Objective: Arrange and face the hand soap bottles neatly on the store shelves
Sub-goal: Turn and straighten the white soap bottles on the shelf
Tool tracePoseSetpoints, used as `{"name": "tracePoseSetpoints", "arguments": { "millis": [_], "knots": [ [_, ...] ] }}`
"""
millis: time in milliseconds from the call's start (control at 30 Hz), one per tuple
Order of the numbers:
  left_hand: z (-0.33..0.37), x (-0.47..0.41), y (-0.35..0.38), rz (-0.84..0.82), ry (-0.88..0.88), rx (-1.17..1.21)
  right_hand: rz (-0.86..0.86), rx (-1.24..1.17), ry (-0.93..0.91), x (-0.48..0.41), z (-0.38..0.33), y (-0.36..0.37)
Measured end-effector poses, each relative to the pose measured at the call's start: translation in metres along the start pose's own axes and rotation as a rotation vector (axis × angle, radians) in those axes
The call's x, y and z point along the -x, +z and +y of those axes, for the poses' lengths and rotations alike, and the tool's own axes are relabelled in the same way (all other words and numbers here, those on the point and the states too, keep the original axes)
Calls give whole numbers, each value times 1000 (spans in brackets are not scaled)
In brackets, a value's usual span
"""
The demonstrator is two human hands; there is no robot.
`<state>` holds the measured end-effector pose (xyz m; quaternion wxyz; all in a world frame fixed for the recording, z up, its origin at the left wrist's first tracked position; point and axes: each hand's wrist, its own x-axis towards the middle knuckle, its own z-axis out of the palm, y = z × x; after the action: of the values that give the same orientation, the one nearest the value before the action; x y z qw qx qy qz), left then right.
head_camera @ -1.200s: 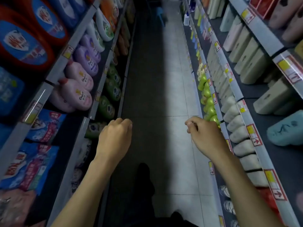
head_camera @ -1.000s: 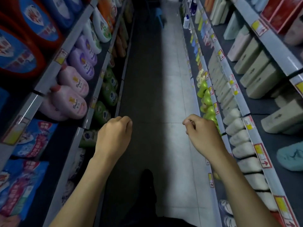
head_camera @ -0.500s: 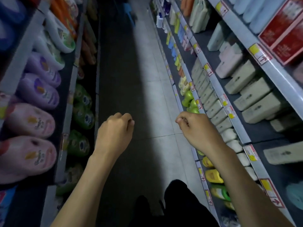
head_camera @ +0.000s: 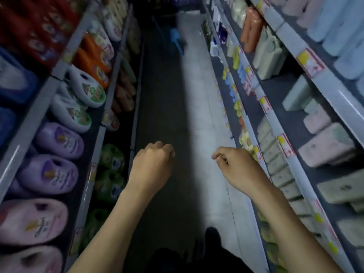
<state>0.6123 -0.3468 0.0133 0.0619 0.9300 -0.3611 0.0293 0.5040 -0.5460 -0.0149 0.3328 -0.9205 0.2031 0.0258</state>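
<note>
I look down a dim store aisle. My left hand (head_camera: 152, 164) hangs over the middle of the aisle with its fingers curled shut and nothing in it. My right hand (head_camera: 236, 168) is also curled shut and empty, just left of the right-hand shelf edge. Small yellow and green bottles (head_camera: 245, 143) stand on a low right shelf right beside that hand; more small colourful bottles (head_camera: 237, 107) run further along it. Neither hand touches any product.
Large purple and pink softener bottles (head_camera: 59, 142) and green ones (head_camera: 112, 160) fill the left shelves. Pale boxed packs (head_camera: 327, 148) sit on the right shelves behind price-tag rails (head_camera: 283, 144). A blue stool (head_camera: 176, 38) stands far down the tiled floor (head_camera: 197, 95).
I have walked forward along the aisle and the view has lifted; shelf goods slid past. Both hands stay curled shut in about the same pose, holding nothing.
</note>
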Motion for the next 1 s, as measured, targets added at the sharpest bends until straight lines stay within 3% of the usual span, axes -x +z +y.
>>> {"name": "tracePoseSetpoints", "arguments": {
  "millis": [167,433,700,1000],
  "knots": [
    [-45,-80,-4,55,-132,-27,-41,58,-101,-111,-28,-16],
    [-160,-206,27,106,-293,26,-61,123,-96,-292,-78,2],
    [-265,-364,28,75,-273,70,-44,166,-82,-462,-145,-16],
    [-321,-557,47,32,-149,9,30,94,35,-637,-143,-45]
  ]
}}
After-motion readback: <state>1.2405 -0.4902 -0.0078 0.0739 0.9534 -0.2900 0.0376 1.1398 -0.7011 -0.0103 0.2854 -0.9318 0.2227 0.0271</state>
